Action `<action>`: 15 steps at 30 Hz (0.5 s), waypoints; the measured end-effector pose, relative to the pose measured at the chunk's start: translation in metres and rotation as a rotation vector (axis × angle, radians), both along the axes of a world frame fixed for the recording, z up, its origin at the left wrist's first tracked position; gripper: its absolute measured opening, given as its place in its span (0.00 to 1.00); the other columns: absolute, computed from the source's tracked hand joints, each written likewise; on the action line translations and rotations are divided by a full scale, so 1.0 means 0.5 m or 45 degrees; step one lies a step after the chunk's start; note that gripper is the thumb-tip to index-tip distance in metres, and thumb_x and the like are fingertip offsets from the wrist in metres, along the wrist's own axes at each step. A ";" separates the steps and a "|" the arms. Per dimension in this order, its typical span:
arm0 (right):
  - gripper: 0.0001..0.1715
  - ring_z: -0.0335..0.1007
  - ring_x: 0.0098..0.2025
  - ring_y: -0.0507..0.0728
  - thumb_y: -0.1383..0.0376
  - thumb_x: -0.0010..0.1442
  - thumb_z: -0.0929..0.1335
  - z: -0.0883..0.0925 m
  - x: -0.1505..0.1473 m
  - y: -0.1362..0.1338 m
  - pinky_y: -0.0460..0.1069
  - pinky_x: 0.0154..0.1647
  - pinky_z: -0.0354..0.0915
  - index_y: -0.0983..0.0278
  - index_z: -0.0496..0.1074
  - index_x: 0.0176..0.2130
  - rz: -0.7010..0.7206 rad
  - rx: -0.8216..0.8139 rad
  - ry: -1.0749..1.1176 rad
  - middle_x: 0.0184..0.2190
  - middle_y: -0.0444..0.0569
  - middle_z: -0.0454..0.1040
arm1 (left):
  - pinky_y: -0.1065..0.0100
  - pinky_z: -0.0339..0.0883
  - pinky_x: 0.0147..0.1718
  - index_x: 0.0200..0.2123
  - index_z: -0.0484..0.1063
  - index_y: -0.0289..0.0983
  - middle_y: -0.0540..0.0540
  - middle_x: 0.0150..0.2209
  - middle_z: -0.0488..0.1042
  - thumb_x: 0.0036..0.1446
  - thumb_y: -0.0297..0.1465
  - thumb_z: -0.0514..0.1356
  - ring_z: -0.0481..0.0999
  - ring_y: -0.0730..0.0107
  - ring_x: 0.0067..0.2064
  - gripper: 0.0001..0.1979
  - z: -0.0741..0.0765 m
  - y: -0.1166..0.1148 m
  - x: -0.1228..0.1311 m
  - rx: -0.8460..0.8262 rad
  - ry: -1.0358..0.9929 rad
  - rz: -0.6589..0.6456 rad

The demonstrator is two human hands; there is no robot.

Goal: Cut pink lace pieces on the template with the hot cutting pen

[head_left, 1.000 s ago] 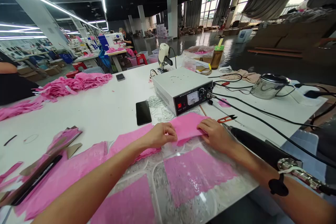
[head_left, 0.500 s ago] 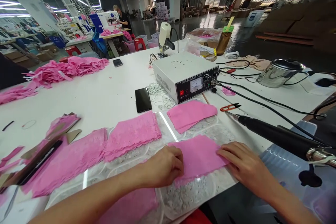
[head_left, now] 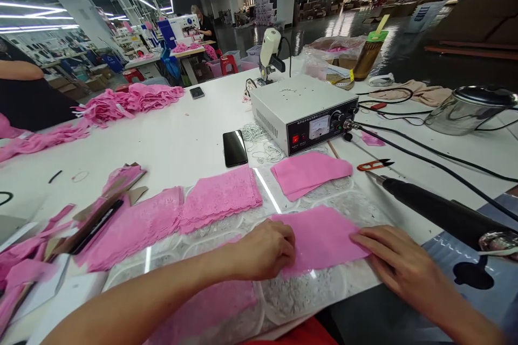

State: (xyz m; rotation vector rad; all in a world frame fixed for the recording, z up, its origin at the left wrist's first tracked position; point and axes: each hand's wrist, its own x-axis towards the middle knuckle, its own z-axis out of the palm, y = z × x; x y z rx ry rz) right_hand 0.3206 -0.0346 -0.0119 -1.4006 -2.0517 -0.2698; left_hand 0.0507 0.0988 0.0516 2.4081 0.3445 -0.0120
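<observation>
A pink fabric piece (head_left: 324,237) lies flat on a clear patterned mat (head_left: 291,299) in front of me. My left hand (head_left: 265,248) has its fingers curled closed on the left edge of the piece; their tips are partly hidden. At the opposite corner, the fingers of my right hand (head_left: 392,253) are pressed together on the cloth. Just beyond it rests a small stack of plain pink pieces (head_left: 311,171). Lace-edged pink stacks (head_left: 222,194) lie to the left, and another pink piece (head_left: 210,310) shows below my left forearm.
A control box (head_left: 307,108) with a dial stands behind the fabric, its cable leading toward a black pen-shaped tool (head_left: 429,205) at right. Orange thread snips (head_left: 374,165), a phone (head_left: 234,148) and a glass pot (head_left: 465,110) lie around. A person's arm (head_left: 20,70) shows at far left.
My view has turned left, so the table's things sit farther right in the picture. Another person's arm has come into sight at far left. Both my hands remain on the pink piece.
</observation>
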 end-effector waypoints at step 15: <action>0.18 0.73 0.43 0.59 0.70 0.62 0.64 -0.008 0.007 -0.008 0.55 0.43 0.71 0.58 0.72 0.51 -0.043 -0.103 0.011 0.42 0.51 0.76 | 0.65 0.64 0.46 0.28 0.73 0.35 0.46 0.38 0.74 0.56 0.19 0.59 0.72 0.67 0.40 0.08 -0.007 -0.008 -0.022 0.048 0.061 0.023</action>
